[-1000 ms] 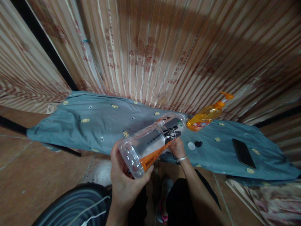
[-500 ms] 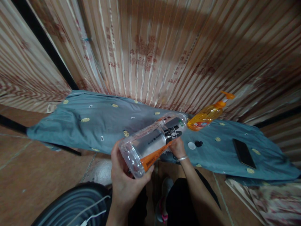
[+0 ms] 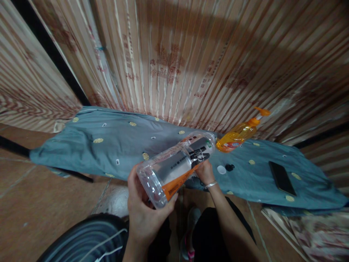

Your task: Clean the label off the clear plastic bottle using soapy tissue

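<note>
Bottle [image 3: 177,165], clear plastic and lying sideways in the air above the near edge of the blue cloth [image 3: 89,145], carries an orange, grey and black label whose print is too small to read. Left hand [image 3: 144,213] grips its base; right hand [image 3: 205,171] clasps its far end. Orange pump bottle [image 3: 238,134], white cap [image 3: 221,169] and phone [image 3: 282,178] rest to the right.

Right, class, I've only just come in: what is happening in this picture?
A person holds a large clear plastic bottle on its side with both hands: the left hand cups its base, the right hand grips the far end. Behind it, on a blue-grey cloth, stand an orange pump bottle, a white cap and a dark phone.
</note>
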{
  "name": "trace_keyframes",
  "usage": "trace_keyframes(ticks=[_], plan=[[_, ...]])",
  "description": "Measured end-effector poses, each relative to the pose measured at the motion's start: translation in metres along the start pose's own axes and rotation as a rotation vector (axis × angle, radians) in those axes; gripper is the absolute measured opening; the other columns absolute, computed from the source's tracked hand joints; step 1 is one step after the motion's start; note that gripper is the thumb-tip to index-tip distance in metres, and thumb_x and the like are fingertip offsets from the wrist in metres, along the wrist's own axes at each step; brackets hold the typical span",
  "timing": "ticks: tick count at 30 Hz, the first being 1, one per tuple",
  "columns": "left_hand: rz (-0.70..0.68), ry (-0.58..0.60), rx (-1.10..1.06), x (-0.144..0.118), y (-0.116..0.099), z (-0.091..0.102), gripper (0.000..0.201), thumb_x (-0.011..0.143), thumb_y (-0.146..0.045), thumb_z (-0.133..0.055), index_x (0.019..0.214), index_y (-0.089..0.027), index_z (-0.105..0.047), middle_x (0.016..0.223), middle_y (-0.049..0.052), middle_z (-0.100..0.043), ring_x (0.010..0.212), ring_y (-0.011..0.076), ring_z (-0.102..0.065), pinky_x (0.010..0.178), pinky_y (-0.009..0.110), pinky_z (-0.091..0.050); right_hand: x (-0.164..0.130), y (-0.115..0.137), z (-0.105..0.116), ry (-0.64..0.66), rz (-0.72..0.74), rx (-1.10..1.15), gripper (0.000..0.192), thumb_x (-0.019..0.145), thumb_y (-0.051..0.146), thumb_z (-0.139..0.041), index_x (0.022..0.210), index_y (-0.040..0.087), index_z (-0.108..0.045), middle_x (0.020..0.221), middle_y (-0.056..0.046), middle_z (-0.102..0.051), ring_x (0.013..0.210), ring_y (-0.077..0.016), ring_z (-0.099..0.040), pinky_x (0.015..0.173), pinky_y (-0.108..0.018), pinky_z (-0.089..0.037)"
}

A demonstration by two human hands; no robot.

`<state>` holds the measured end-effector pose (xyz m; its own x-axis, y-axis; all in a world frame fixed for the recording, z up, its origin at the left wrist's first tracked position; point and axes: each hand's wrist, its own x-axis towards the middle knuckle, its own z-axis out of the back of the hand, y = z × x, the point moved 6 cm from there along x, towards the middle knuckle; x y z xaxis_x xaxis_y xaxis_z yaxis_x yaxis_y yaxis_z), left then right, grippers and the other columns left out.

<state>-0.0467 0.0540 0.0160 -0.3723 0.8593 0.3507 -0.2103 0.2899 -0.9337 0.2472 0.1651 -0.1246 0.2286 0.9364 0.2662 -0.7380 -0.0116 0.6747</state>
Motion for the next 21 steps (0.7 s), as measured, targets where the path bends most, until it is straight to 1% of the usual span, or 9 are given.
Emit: trace_keyframes(ticks=[3, 6, 11, 14, 15, 18, 21], plan=[[-0.029, -0.001, 0.013, 0.0005, -0.0008, 0.0007, 0.084, 0.064, -0.037, -0.097, 0.138, -0.023, -0.06, 0.126, 0.01, -0.072, 0.111, 0.0307, -0.076, 0.086, 0.039, -0.066, 0.0002, -0.0008, 0.0008, 0.012, -0.05, 0.026, 0.03, 0.076, 0.043, -0.068, 0.095, 0.028, -0.05, 0.083, -0.009, -0.075, 0.078, -0.03, -0.075, 0.068, -0.039, -0.061], [-0.013, -0.03, 0.021, 0.0015, 0.0009, 0.0038, 0.083, 0.065, -0.04, -0.096, 0.137, -0.023, -0.06, 0.125, 0.01, -0.072, 0.111, 0.031, -0.076, 0.085, 0.039, -0.067, 0.0005, 0.0011, 0.0023, 0.027, -0.068, 0.023, 0.03, 0.076, 0.043, -0.069, 0.093, 0.028, -0.05, 0.081, -0.008, -0.075, 0.075, -0.0286, -0.075, 0.068, -0.038, -0.06], [-0.078, 0.058, 0.042, 0.0024, -0.0028, 0.0002, 0.086, 0.063, -0.036, -0.099, 0.138, -0.023, -0.058, 0.123, 0.009, -0.073, 0.108, 0.0295, -0.077, 0.084, 0.037, -0.067, 0.0007, 0.0036, 0.0026, 0.049, -0.065, 0.048, 0.029, 0.075, 0.044, -0.066, 0.092, 0.028, -0.049, 0.082, -0.009, -0.074, 0.073, -0.028, -0.074, 0.067, -0.039, -0.06], [-0.038, -0.012, 0.001, 0.0017, -0.0017, 0.0026, 0.082, 0.067, -0.037, -0.096, 0.138, -0.023, -0.059, 0.124, 0.009, -0.073, 0.107, 0.0287, -0.077, 0.083, 0.036, -0.067, 0.0005, 0.0027, 0.0013, 0.048, -0.064, 0.052, 0.027, 0.075, 0.043, -0.065, 0.092, 0.028, -0.05, 0.085, -0.01, -0.076, 0.075, -0.0291, -0.075, 0.07, -0.041, -0.061], [-0.042, -0.01, -0.006, 0.0017, -0.0021, 0.0021, 0.082, 0.067, -0.037, -0.096, 0.139, -0.023, -0.059, 0.125, 0.009, -0.073, 0.107, 0.0284, -0.078, 0.083, 0.035, -0.067, 0.0004, 0.0019, 0.001, 0.043, -0.066, 0.051, 0.027, 0.075, 0.043, -0.065, 0.092, 0.028, -0.051, 0.086, -0.01, -0.076, 0.076, -0.0297, -0.075, 0.07, -0.042, -0.061], [-0.098, 0.037, 0.005, 0.0032, -0.0047, 0.0008, 0.084, 0.067, -0.034, -0.098, 0.139, -0.023, -0.058, 0.125, 0.008, -0.073, 0.106, 0.0277, -0.078, 0.082, 0.034, -0.067, 0.0001, -0.0007, 0.0003, 0.033, -0.072, 0.04, 0.026, 0.075, 0.043, -0.064, 0.091, 0.029, -0.05, 0.084, -0.009, -0.075, 0.075, -0.0305, -0.074, 0.069, -0.043, -0.061], [-0.155, 0.079, 0.035, 0.0051, -0.0067, 0.0011, 0.084, 0.068, -0.033, -0.098, 0.139, -0.023, -0.056, 0.123, 0.008, -0.074, 0.104, 0.0271, -0.079, 0.081, 0.034, -0.067, -0.0002, -0.0019, 0.0, 0.033, -0.069, 0.029, 0.027, 0.075, 0.044, -0.066, 0.089, 0.029, -0.049, 0.08, -0.008, -0.074, 0.073, -0.0291, -0.073, 0.069, -0.041, -0.06]])
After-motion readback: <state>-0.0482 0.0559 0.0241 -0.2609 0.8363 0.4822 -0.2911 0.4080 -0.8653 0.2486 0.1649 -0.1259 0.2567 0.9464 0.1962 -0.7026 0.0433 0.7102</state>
